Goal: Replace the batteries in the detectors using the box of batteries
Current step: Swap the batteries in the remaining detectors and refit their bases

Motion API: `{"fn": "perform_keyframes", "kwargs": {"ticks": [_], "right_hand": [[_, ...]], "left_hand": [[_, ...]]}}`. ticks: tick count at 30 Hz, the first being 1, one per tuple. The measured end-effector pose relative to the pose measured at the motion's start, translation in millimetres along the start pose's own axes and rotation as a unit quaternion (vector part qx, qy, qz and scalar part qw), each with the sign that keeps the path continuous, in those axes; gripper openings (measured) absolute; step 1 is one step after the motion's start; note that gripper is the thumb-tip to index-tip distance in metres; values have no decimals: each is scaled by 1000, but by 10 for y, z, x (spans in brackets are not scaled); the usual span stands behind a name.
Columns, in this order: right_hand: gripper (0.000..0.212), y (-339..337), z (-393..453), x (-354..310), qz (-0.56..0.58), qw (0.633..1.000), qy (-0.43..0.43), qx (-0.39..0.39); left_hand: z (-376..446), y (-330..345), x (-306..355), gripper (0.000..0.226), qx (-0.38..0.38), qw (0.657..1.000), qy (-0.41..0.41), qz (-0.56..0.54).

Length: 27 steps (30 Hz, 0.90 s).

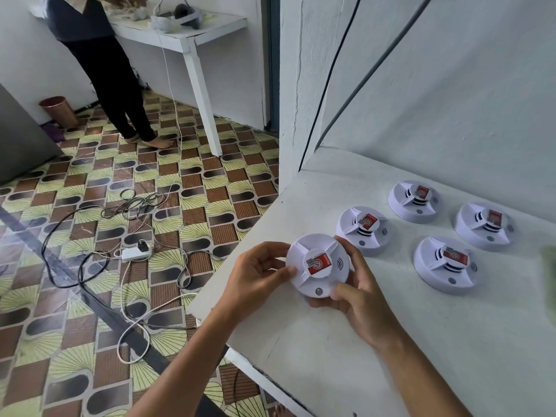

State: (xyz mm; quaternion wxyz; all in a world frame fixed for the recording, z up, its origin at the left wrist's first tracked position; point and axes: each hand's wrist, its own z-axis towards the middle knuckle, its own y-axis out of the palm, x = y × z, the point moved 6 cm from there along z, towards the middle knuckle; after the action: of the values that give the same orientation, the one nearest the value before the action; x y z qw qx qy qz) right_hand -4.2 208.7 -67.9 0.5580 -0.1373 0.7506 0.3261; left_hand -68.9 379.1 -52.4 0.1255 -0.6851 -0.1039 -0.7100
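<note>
Hands: left hand and right hand both curled round one white detector, held up just over the near corner of the white table.
Left grip: fingers on the left rim, thumb pressed on the front face.
Right grip: fingers wrapped behind the right side, thumb on the lower rim by the small grey button; fingertips hidden behind the round body.
Held detector: front face up, red sticker in the middle; back side out of sight, so cannot tell if the battery door is open.
Other detectors: four more lying flat on the table, well apart from the hands, each with a red sticker.
Right edge: blurry green thing, cut off, too fuzzy to name.
Floor: patterned tiles with tangled cables and a white power strip.
Far back: second person standing by another white table, head cut off at the top.
</note>
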Motion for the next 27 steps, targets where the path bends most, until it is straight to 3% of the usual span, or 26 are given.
{"fn": "perform_keyframes", "kwargs": {"ticks": [11,27], "right_hand": [[86,36,-3,0,-61,997,-21,44],[80,26,-66,1,-48,999,-17,11]], "left_hand": [[-34,14,33,31,-1,1000,12,-4],[-105,41,45,34,-1,1000,24,-12]]}}
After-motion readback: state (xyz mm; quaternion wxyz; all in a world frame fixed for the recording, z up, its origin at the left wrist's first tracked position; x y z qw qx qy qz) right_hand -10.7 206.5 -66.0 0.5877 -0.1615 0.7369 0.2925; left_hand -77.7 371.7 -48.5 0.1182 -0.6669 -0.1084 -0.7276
